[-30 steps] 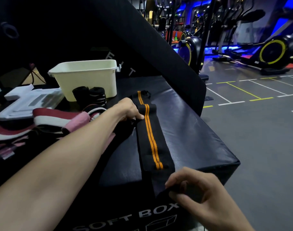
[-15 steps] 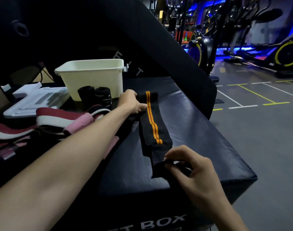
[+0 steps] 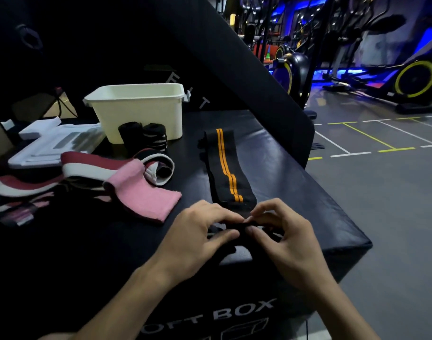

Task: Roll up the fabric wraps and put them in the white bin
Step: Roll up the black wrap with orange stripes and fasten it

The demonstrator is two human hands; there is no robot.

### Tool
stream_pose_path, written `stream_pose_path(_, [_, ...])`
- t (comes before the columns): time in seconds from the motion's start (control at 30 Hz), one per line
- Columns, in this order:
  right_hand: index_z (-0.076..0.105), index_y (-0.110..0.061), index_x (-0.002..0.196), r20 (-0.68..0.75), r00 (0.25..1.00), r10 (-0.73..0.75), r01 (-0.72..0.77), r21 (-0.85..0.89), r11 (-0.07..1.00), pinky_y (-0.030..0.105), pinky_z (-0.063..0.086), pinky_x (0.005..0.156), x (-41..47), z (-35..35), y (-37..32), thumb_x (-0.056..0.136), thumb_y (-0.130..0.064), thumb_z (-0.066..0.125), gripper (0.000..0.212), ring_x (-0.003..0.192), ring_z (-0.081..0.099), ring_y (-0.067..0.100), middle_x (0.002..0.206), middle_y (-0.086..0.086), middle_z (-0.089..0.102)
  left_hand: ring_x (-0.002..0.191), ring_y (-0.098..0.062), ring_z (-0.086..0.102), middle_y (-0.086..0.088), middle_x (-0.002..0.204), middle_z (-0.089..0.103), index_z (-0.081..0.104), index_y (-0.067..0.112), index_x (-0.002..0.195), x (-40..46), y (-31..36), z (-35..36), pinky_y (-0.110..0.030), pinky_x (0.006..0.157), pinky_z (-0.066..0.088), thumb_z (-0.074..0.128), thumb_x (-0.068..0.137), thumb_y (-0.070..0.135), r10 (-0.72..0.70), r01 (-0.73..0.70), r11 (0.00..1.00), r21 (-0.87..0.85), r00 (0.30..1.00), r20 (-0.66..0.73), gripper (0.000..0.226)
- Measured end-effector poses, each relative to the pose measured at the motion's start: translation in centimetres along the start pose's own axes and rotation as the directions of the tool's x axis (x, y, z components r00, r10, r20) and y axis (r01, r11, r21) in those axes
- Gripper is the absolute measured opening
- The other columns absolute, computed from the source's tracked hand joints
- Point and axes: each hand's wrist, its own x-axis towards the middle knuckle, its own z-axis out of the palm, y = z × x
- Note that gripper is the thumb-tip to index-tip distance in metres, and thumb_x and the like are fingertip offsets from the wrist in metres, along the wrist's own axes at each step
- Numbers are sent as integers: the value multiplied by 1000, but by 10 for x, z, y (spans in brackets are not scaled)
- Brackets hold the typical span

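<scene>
A long black wrap with two orange stripes (image 3: pixel 225 168) lies stretched along the top of the black soft box (image 3: pixel 296 182), its far end toward the white bin (image 3: pixel 139 111). My left hand (image 3: pixel 197 236) and my right hand (image 3: pixel 283 236) meet at its near end, both pinching the black fabric between fingers and thumb. Two rolled black wraps (image 3: pixel 142 138) stand upright in front of the bin. A pink wrap (image 3: pixel 141 195) and a maroon-and-white wrap (image 3: pixel 92 165) lie loose to the left.
A white foam tray (image 3: pixel 53 143) sits at the far left. A slanted black pad (image 3: pixel 234 65) rises behind the box. The box's right edge drops to the gym floor (image 3: pixel 382 204), with exercise bikes (image 3: pixel 416 79) beyond.
My left hand left the far end of the striped wrap and came back to the near end beside my right hand. Both now pinch that end together.
</scene>
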Motion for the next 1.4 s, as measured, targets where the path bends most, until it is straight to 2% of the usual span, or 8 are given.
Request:
stream_pose_path(0.3, [72, -21, 94, 18, 996, -82, 83, -76, 994, 33, 57, 87, -19, 0, -5, 84, -2, 78, 22, 94, 73, 8, 92, -12, 76, 84, -4, 64, 17, 87, 71, 81, 31, 96, -9, 4, 3, -33, 73, 54, 77, 81, 33, 8, -8, 1000, 7, 997, -73, 16])
stream_pose_path(0.47, [73, -26, 90, -6, 981, -192, 180, -327, 928, 22, 51, 79, -23, -4, -1, 86, -24, 80, 8, 94, 66, 7, 95, -17, 65, 83, -5, 60, 15, 86, 68, 81, 29, 94, -14, 9, 5, -27, 73, 50, 75, 82, 32, 45, -41, 997, 66, 997, -55, 13])
stream_pose_path(0.6, [71, -26, 88, 51, 984, -169, 175, -393, 903, 24, 51, 79, -24, -4, -1, 91, -29, 74, 5, 95, 62, 6, 97, -19, 58, 87, -5, 59, 18, 90, 67, 80, 32, 94, -16, 10, 5, -25, 75, 49, 79, 84, 33, 35, -32, 998, 62, 999, -34, 10])
stream_pose_path(0.73, [71, -25, 87, 73, 990, -124, 143, -412, 900, 16, 46, 82, -23, -5, -1, 90, -28, 74, 6, 98, 61, 4, 99, -20, 56, 92, -4, 58, 20, 94, 65, 79, 35, 98, -20, 9, 2, -23, 80, 47, 71, 88, 41, 9, -10, 999, 31, 999, 33, 14])
stream_pose_path(0.97, [66, -24, 71, 90, 989, 117, -69, -423, 903, 12, 39, 74, -5, -4, -9, 85, -33, 76, 20, 90, 57, 1, 93, -14, 57, 87, 1, 66, 24, 84, 70, 74, 38, 94, -17, 20, -2, -25, 79, 51, 83, 82, 31, -157, 154, 986, -62, 987, -40, 16])
stream_pose_path(1.13, [63, -22, 63, 85, 973, 213, -158, -427, 891, 13, 38, 69, 5, 0, -13, 79, -27, 78, 23, 81, 56, 2, 87, -8, 57, 91, -5, 54, 21, 85, 65, 74, 37, 91, -18, 21, 0, -32, 74, 53, 78, 85, 41, -32, 35, 984, 174, 999, -21, 8])
stream_pose_path(1.23, [64, -26, 64, 47, 980, 193, -159, -395, 905, 10, 39, 67, 4, 3, -12, 76, -24, 81, 21, 81, 57, 1, 85, -8, 59, 91, -6, 53, 21, 87, 62, 75, 39, 92, -18, 19, -2, -30, 70, 53, 64, 88, 54, 38, -33, 960, 277, 999, -13, 19])
stream_pose_path(1.4, [71, -31, 76, 113, 993, 18, 22, -346, 938, 15, 46, 75, -6, -9, -4, 77, -33, 84, 13, 91, 63, 4, 90, -14, 63, 92, -6, 53, 22, 89, 61, 73, 40, 93, -17, 18, -4, -24, 69, 50, 54, 90, 56, 53, -57, 943, 328, 998, 20, 26])
